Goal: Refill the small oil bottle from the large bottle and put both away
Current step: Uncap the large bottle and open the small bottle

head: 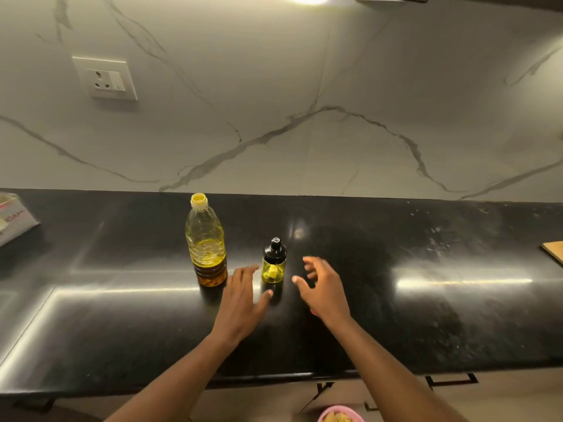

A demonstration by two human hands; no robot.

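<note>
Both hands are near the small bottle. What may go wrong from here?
The small bottle stands untouched between the left hand and right hand; a hasty grab might tip it. The large bottle stands close to the left hand, which could knock it. Pouring may spill oil onto the counter.

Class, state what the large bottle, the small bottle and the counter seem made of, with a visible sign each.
Large bottle: probably clear plastic, ribbed base, yellow cap. Small bottle: clear body, glass or plastic, unclear; glossy black top. Counter: polished black stone, seemingly; speckled, mirrors lights.
</note>
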